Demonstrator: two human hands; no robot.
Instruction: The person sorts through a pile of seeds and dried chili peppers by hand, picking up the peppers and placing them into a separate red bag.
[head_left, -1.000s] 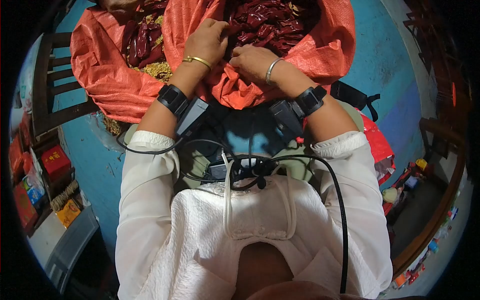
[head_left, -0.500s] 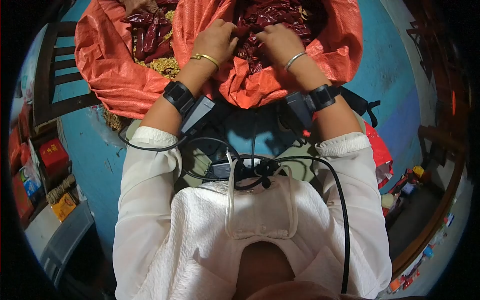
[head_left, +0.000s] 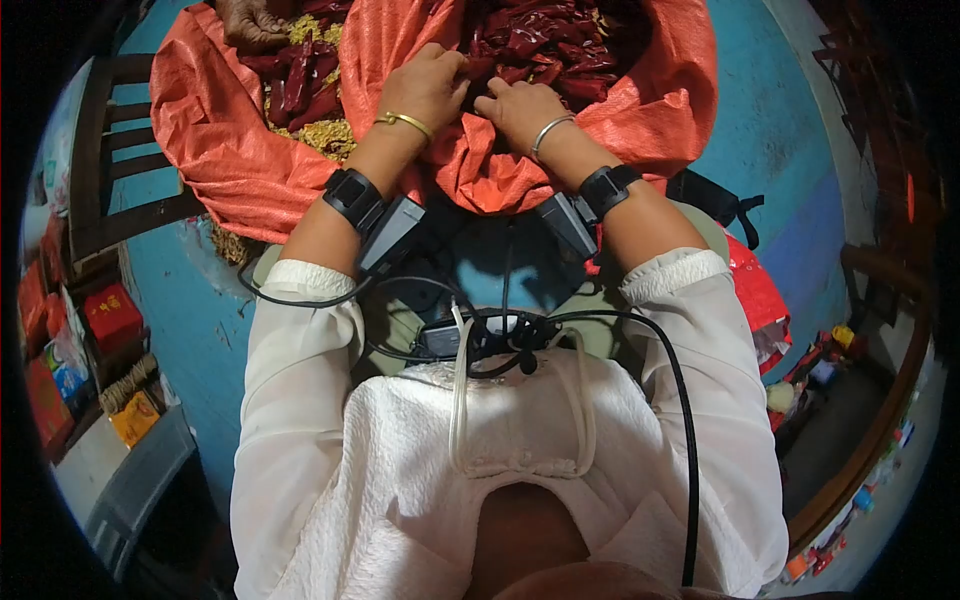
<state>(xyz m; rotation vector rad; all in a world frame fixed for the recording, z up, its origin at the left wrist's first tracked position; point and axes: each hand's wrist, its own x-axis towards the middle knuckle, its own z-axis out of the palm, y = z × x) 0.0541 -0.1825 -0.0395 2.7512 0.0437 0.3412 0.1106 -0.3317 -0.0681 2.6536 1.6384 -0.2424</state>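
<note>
My left hand [head_left: 426, 92] is closed at the left rim of an orange woven sack [head_left: 675, 110], its fingertips on a dried red chili pepper [head_left: 479, 68]. Close by on the right, my right hand [head_left: 522, 112] has its fingers bent inward over the sack's near side; what they hold, if anything, is hidden. Many more dark red dried chilies [head_left: 535, 40] fill the sack behind both hands.
To the left, a second orange sack [head_left: 215, 150] holds chilies and yellow bits [head_left: 328, 138]. Another person's hand [head_left: 252, 24] reaches into it. A dark wooden chair [head_left: 130, 150] stands at left. Black cables [head_left: 670, 350] run across my lap and shirt.
My right hand has drawn left and toward me, nearer my left hand. My left hand has barely shifted. The other person's hand shows more fully in the left sack.
</note>
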